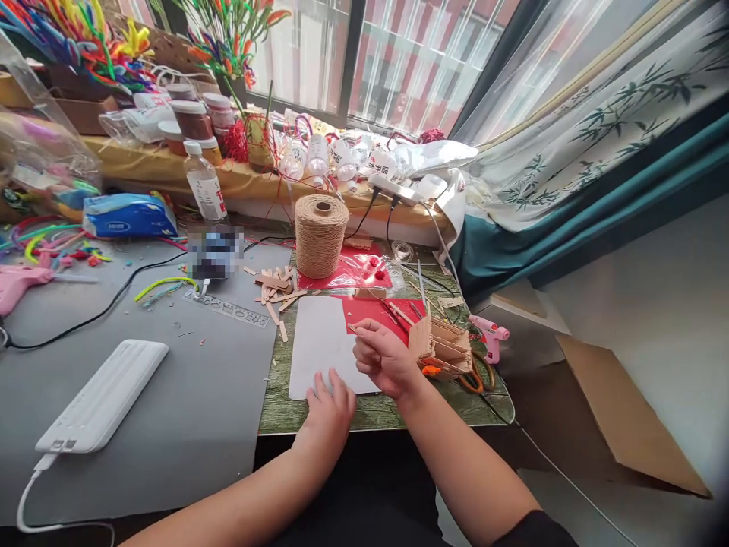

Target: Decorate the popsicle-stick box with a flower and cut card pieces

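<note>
From the head camera, the left hand (329, 410) is lying flat near the front edge of the green mat (319, 416), its fingers spread open and its fingertips resting on the lower edge of the white sheet (319, 342). The right hand (383, 357) is hovering just above the sheet's right side, its fingers curled closed and pinching a small wooden stick (352, 327) whose pale tip is poking out toward the left. Just beside that hand, on its right, a small structure of wooden sticks (444, 348) is sitting on the mat, with orange-handled scissors (472, 377) partly tucked under it and a pink glue gun (490, 334) lying behind it at the mat's edge. A red sheet (370, 308) is showing behind the white one. Farther back, a spool of jute twine (320, 235) is standing upright, and loose cut sticks (276, 289) are lying scattered to its left. A white power bank (102, 396) is resting on the grey table (171, 395) well to the left.
</note>
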The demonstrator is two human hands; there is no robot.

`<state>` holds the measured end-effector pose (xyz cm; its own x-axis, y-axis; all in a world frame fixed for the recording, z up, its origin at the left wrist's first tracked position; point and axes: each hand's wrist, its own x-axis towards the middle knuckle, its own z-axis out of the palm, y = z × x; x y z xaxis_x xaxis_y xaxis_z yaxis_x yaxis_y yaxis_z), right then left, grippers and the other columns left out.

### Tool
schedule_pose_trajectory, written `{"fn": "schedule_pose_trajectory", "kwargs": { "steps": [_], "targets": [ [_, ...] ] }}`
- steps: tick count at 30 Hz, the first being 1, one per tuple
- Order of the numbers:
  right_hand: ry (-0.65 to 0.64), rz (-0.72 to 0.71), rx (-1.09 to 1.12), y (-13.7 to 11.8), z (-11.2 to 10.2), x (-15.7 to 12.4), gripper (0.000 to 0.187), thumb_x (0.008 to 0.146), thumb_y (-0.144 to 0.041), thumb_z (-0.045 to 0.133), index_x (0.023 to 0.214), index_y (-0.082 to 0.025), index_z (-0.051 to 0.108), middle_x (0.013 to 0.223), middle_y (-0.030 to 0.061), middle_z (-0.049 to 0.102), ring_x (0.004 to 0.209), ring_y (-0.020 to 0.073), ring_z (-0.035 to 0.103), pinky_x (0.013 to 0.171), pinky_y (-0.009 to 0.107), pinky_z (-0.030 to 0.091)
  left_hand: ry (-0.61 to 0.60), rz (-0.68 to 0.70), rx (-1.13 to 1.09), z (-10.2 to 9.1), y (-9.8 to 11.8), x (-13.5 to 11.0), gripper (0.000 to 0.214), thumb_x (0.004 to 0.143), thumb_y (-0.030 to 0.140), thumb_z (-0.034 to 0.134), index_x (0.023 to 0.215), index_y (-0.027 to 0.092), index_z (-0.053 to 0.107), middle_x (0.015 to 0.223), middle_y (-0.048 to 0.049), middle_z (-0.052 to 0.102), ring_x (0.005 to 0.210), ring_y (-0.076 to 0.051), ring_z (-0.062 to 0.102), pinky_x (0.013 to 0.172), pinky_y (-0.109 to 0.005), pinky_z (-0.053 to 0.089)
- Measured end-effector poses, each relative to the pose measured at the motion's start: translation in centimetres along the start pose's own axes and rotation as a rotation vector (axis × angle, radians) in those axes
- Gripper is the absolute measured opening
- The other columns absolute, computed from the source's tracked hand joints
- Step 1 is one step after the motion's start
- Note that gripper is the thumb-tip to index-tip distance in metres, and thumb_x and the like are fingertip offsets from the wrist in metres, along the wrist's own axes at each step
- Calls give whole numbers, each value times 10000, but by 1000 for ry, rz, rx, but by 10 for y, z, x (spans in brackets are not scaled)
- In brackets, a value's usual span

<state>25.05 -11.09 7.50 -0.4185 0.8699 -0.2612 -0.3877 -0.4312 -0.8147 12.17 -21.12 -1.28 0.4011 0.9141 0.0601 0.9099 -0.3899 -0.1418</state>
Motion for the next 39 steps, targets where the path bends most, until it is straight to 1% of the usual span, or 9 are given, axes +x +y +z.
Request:
{"fn": "schedule_pose_trajectory", "kwargs": {
  "steps": [6,10,12,14,17,22,27,32,39],
  "targets": [
    [-22,-12,99,-6,2,-20,273,821,-352,782,903,-239,547,480,-144,244,465,71,110,455,212,93,-62,52,63,-8,-4,1,432,931,88,583,1358,95,643,1469,-298,562,1282,-452,627,863,-499,630],
    [-7,-79,81,-1,-3,-29,280,799,-339,805,903,-231,568,494,-142,277,463,62,146,465,212,115,-192,141,-105,-37,-27,10,775,712,457,885,1336,80,624,1443,-318,563,1268,-467,616,804,-442,620],
    [-4,-114,56,3,-6,-32,277,798,-339,810,908,-222,584,519,-133,325,464,56,184,469,213,132,-222,129,-269,-50,-47,18,633,762,601,801,1168,130,685,1182,-208,721,1034,-360,722,783,-400,600],
    [-2,-134,22,7,-9,-36,283,796,-353,814,917,-218,596,541,-124,366,466,52,221,472,212,153,-210,89,-398,-58,-69,26,466,890,589,667,1117,183,693,1005,-118,758,898,-296,738,770,-371,575],
    [-6,-140,-30,14,-16,-39,292,809,-383,804,948,-215,610,533,-123,385,464,53,251,474,209,175,-71,15,-609,-60,-93,33,381,955,521,588,1157,219,703,1093,-98,757,938,-250,722,761,-326,554],
    [-108,-84,-97,30,-29,-43,304,824,-417,803,940,-201,623,494,-128,414,433,53,281,453,206,215,138,14,-1087,-60,-93,28,356,933,436,665,1212,216,675,1047,-73,750,873,-176,696,712,-278,577],
    [-220,28,-125,44,-42,-47,357,756,-433,869,880,-183,645,499,-109,480,421,55,330,430,205,209,89,228,-1194,-60,-82,26,116,918,314,726,884,205,743,863,-59,749,798,-160,700,733,-289,578],
    [-345,121,-179,44,-59,-59,396,729,-468,886,892,-158,701,565,-76,552,470,51,370,453,196,238,-82,333,-1219,-56,-86,31,136,877,337,774,823,212,768,817,-72,768,767,-181,719,725,-314,594],
    [-114,-123,-223,46,-79,-76,361,822,-499,788,939,-165,717,611,-61,550,511,77,438,514,219,354,151,-88,-1201,-72,-90,21,235,915,407,702,865,184,752,854,-74,752,775,-193,692,685,-301,576]
  ]
}}
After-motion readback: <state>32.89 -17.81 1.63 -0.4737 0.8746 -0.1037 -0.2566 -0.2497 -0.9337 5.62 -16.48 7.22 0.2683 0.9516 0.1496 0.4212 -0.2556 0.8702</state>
